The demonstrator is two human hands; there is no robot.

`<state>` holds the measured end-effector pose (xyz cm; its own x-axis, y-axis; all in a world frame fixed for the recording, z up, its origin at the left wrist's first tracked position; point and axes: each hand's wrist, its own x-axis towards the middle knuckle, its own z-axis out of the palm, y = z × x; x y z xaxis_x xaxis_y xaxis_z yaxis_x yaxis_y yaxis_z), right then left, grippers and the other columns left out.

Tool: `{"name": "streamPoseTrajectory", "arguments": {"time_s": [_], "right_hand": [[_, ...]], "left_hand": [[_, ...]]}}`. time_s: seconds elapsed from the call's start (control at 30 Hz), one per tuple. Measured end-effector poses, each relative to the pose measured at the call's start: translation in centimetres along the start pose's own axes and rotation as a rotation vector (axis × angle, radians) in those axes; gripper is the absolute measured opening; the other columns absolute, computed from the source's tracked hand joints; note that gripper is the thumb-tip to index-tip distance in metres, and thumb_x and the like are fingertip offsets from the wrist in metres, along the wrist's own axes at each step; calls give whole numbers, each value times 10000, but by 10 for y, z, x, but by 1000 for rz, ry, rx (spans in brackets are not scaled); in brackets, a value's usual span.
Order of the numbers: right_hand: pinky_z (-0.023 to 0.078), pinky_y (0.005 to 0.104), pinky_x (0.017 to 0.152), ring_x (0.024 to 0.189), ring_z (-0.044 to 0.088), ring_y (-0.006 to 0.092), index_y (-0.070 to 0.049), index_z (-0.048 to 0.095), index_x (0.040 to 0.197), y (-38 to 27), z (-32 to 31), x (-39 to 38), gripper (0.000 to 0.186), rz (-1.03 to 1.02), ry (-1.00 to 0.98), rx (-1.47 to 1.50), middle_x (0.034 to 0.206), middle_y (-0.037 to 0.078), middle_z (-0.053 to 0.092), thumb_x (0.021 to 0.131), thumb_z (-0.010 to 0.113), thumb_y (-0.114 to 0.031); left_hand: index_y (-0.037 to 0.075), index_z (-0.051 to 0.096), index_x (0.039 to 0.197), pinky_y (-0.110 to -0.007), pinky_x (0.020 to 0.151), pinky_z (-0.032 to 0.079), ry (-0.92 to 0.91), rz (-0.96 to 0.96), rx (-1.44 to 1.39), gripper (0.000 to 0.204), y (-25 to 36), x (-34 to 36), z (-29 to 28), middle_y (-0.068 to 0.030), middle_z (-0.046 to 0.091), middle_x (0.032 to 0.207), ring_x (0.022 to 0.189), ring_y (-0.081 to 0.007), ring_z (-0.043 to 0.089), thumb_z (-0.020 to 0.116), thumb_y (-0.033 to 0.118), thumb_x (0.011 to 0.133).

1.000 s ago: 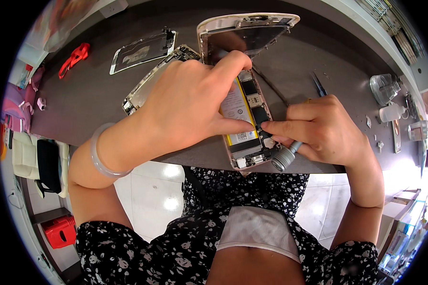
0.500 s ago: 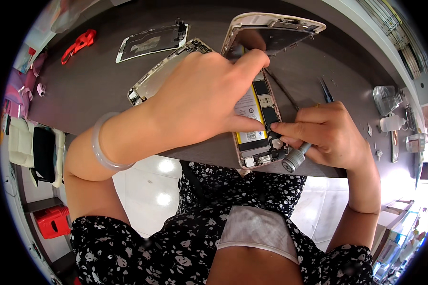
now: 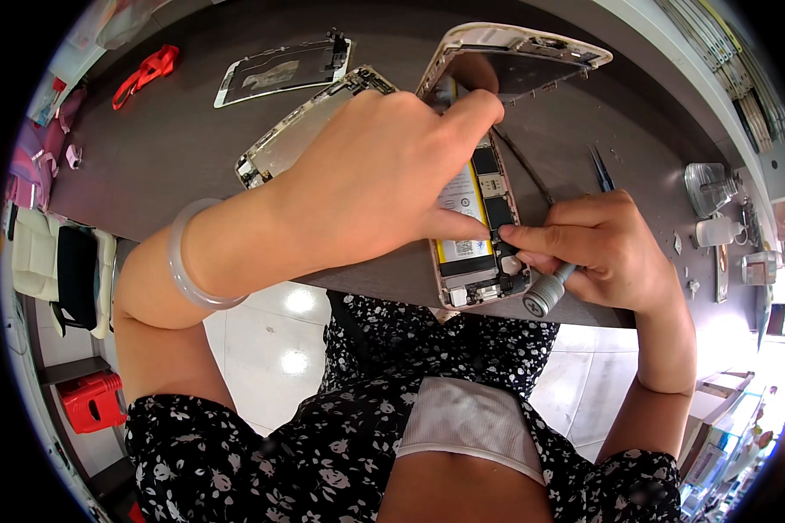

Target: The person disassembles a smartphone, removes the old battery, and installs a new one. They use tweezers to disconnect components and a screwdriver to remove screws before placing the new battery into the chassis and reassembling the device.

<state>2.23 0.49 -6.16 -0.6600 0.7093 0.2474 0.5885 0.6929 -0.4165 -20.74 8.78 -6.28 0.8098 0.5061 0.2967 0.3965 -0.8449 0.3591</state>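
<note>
An opened smartphone [image 3: 467, 268] lies at the table's front edge, with a yellow-edged battery and dark circuit parts exposed. Its display assembly [image 3: 545, 77] stands tilted up at the far end. My left hand [image 3: 366, 170] reaches across the phone; its bent forefinger is against the base of the raised display, and its thumb presses on the inner parts. My right hand [image 3: 597, 244] keeps a grey screwdriver [image 3: 546, 296] tucked in its curled fingers, cap end toward me. The right fingertips touch the phone's inside beside my left thumb. What lies under both fingertips is too small to make out.
Behind my left forearm lies an empty phone housing [image 3: 301, 126], and beyond it a loose white-framed screen [image 3: 279, 74]. Dark tweezers [image 3: 601, 167] and a thin dark rod [image 3: 523, 164] are near my right hand. Bottles [image 3: 715, 228] stand at right; a red strap [image 3: 146, 74] lies far left.
The phone and its raised display appear slightly further right, with both hands still at the same spot on it. The grip on the screwdriver looks unchanged.
</note>
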Motion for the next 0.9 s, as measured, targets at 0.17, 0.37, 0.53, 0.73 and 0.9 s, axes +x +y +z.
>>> {"name": "streamPoseTrajectory", "arguments": {"time_s": [0.17,0.37,0.53,0.73,0.9], "right_hand": [[499,331,520,601,630,221,-59,692,1011,0,1,-1,453,35,-8,39,686,34,625,569,658,34],[487,331,506,583,621,225,-68,700,1003,-2,5,-2,434,57,38,28,678,37,620,581,664,30],[489,332,504,576,619,222,-82,703,1014,-3,4,-2,440,68,21,-7,663,28,618,588,665,19],[492,328,503,584,626,210,-83,704,995,-3,4,-3,415,61,32,-25,668,17,624,592,670,8],[489,323,500,592,632,199,-63,697,947,-3,2,-1,367,25,47,-41,674,12,624,585,685,-3]], "left_hand": [[72,473,1182,-307,548,512,-14,4,-1,755,0,1,0,-117,686,796,608,-255,656,869,277,572],[76,473,1173,-318,548,508,4,34,51,744,0,1,1,-115,687,800,609,-263,656,863,293,578],[78,472,1175,-326,564,512,-29,2,39,733,3,1,0,-118,689,814,625,-272,659,856,296,590],[90,475,1188,-351,634,521,-101,-32,42,721,6,3,-4,-116,692,902,716,-299,669,849,264,596],[32,475,1163,-377,527,489,57,200,19,674,-6,2,6,-102,595,584,577,-307,629,813,303,648]]}}
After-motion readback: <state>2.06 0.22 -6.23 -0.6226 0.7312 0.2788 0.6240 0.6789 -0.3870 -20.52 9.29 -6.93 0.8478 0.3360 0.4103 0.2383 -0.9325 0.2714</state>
